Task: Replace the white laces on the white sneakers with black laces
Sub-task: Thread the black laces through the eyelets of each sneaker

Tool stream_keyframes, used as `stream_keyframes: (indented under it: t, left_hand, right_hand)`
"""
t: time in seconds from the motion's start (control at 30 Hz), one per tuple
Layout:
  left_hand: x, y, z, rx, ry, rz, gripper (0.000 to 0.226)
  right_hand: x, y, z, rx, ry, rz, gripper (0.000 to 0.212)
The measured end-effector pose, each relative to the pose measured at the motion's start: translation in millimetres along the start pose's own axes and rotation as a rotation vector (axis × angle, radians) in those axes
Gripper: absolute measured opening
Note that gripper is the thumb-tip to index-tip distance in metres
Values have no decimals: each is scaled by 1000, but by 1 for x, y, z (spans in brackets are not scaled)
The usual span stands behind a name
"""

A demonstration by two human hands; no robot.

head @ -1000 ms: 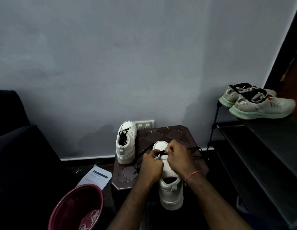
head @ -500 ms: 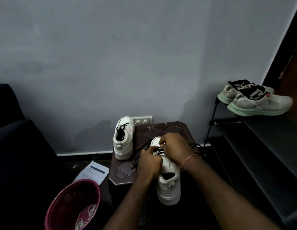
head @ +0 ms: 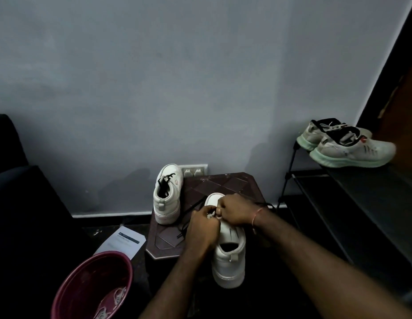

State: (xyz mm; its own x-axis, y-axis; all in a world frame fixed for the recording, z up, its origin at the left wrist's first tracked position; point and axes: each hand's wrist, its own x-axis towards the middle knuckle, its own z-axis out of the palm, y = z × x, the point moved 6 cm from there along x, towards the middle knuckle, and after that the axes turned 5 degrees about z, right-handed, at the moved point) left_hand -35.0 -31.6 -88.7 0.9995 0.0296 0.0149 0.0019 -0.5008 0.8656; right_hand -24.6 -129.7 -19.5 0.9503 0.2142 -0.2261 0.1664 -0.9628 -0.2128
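Pinching the black lace (head: pixel 193 206), apparently, with fingers (head: pixel 206 212) of left hand (head: pixel 201 225) and right hand (head: pixel 235 211) curled tight, hands touching; exact grip hidden. Working at the toe-end eyelets of the near sneaker (head: pixel 230 252), heel past the table's (head: pixel 223 185) front edge. Judged limp, light, slippery: best held at the stiff tip, upper steadied beside the eyelet.

Take the low table (head: pixel 223 185) as the dial, twelve toward the wall. The far sneaker (head: pixel 167 203) stands on it at ten. The near sneaker (head: pixel 230 256) lies at six, heel overhanging the near edge. The left hand (head: pixel 204 226) and right hand (head: pixel 235 211) meet over its front half. A lace (head: pixel 189 209) trails between the two sneakers. At twelve is a wall socket (head: pixel 193 171), at three a shoe rack (head: pixel 361 203) with running shoes (head: pixel 345 146) on top. A sheet of paper (head: pixel 122 241) lies at eight, with a basin (head: pixel 94 284) nearer at seven.
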Motion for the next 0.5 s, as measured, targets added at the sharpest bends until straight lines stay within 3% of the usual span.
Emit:
stream_keyframes:
  t: [0.07,0.2,0.3,0.37,0.43,0.5]
  left_hand:
    - [0,-3,0,24,-5,-18,52]
    - [0,-4,0,60,1,-34,60]
    - [-2,-1,-1,66,15,-65,65]
    - [-2,-2,0,65,14,-73,64]
    - [-2,-1,0,71,12,-72,62]
    - [-3,0,0,78,12,-76,64]
  right_hand:
    - [1,5,1,144,27,12,27]
    - [-7,21,-9,768,66,86,27]
    - [-24,25,-25,1676,125,-9,28]
    - [-34,23,-34,2032,137,-130,29]
    - [-34,22,-31,1867,226,-117,25]
    - [-23,24,-21,1272,325,-37,19]
